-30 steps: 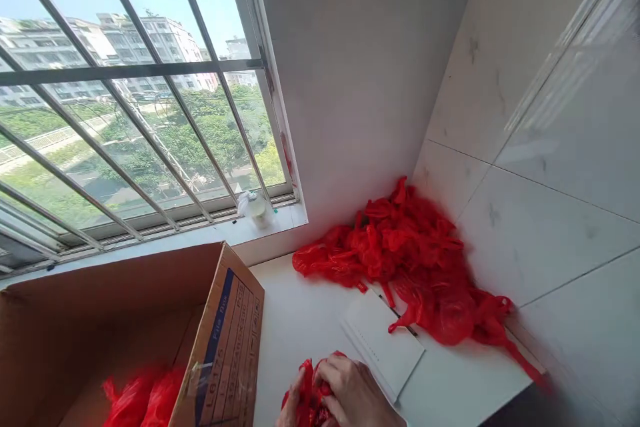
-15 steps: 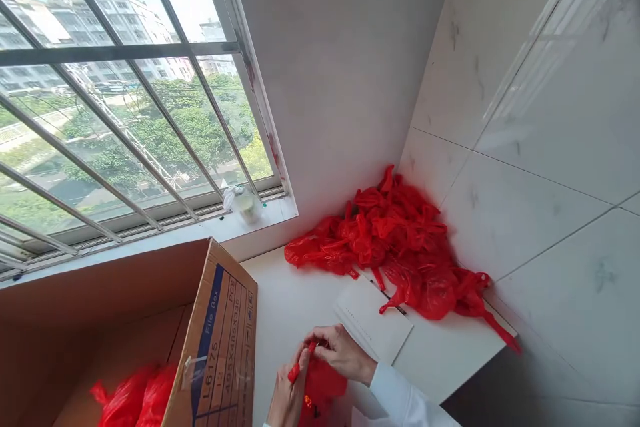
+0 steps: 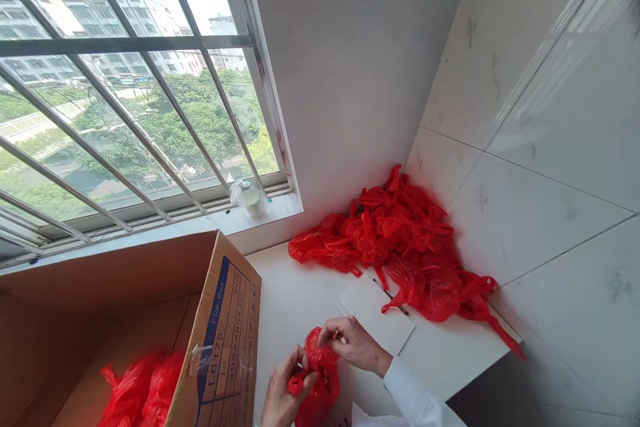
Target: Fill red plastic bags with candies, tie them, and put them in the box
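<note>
A small red plastic bag (image 3: 317, 383) hangs between both my hands over the white counter (image 3: 295, 300), low in the picture. My left hand (image 3: 281, 397) pinches one twisted end of it at the lower left. My right hand (image 3: 356, 345) pinches the other end at the upper right, its white sleeve trailing toward the bottom edge. Both hands have their fingers closed on the bag. A pile of several more red plastic bags (image 3: 400, 247) lies in the far corner of the counter.
An open cardboard file box (image 3: 220, 333) stands at the left, with red bags (image 3: 135, 390) inside it. A white booklet (image 3: 375, 310) lies on the counter beside my right hand. A small jar (image 3: 251, 197) sits on the sill under the barred window. Tiled wall at right.
My hands have come up into view from the bottom edge and drawn apart, pulling the red bag's ends out between them. The view shifted slightly.
</note>
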Tool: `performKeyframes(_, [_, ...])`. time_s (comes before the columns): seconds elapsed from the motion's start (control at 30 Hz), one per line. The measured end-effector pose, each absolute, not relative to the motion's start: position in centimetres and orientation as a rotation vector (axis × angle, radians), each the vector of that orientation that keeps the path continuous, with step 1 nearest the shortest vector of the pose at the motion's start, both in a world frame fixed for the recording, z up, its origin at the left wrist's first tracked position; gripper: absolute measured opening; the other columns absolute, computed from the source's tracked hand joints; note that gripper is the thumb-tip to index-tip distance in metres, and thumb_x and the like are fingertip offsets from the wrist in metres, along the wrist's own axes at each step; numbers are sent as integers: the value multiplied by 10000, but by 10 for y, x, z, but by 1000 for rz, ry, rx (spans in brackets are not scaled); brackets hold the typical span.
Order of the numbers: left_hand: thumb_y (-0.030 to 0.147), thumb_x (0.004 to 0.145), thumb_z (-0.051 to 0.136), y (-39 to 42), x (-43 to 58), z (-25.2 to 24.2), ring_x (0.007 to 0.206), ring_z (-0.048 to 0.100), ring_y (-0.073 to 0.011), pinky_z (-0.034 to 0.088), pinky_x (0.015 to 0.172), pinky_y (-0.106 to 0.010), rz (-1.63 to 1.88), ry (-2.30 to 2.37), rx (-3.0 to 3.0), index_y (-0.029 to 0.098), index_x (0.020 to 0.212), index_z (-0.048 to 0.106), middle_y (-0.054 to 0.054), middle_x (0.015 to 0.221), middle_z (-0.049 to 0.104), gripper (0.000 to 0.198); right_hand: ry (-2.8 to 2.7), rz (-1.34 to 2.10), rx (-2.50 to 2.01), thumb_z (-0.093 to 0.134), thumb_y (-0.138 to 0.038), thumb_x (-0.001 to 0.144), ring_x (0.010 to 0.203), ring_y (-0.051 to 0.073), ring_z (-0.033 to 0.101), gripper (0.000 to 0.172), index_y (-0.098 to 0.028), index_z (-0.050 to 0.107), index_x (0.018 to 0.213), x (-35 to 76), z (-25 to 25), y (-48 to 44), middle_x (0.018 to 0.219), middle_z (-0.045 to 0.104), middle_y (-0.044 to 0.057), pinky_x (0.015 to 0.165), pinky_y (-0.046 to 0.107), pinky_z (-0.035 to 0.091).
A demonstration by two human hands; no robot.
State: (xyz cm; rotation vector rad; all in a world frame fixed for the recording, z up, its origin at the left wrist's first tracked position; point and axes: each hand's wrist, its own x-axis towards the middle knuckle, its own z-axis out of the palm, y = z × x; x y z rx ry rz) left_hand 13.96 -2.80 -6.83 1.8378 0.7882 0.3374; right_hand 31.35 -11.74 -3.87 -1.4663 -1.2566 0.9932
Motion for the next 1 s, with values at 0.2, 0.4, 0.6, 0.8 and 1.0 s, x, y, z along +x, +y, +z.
performKeyframes(0.2, [75,740,355,-41,143,-77,670,602,-147,390,551,-214,444,815,2538,224,821,506,-7,779,621,226,-1414,1188,-1282,377,-83,746,844,111,600,433,-220,695,1006,302,-73,-80,890,691,-14,773,187,423])
performKeyframes(0.4, [71,788,340,-44,136,-95,811,633,-155,484,614,-212,566,845,2664,213,939,523,-51,947,614,277,-1599,1306,-1355,459,-45,654,667,73,542,465,-212,680,1028,299,-101,-72,816,669,-51,628,145,392])
performKeyframes(0.6, [186,856,338,-41,128,-119,947,575,-197,513,781,-327,619,967,2571,195,853,526,-89,1017,544,188,-1617,868,-1624,510,-122,761,805,133,592,279,-233,733,887,299,-97,-81,854,699,14,753,223,404])
performKeyframes(0.8, [253,850,365,-59,90,-153,1130,464,-246,431,954,-439,446,1074,2475,187,888,559,-103,1164,483,209,-1515,737,-1954,475,-164,832,891,157,596,282,-271,729,889,324,-125,-106,918,715,0,850,284,377])
performKeyframes(1.0, [214,773,482,-97,59,-171,1083,487,-254,421,944,-432,143,1270,2193,179,867,570,-102,1129,518,133,-1490,783,-2409,429,-92,773,1062,200,529,413,-254,667,1068,337,-162,-136,1104,654,47,912,323,363])
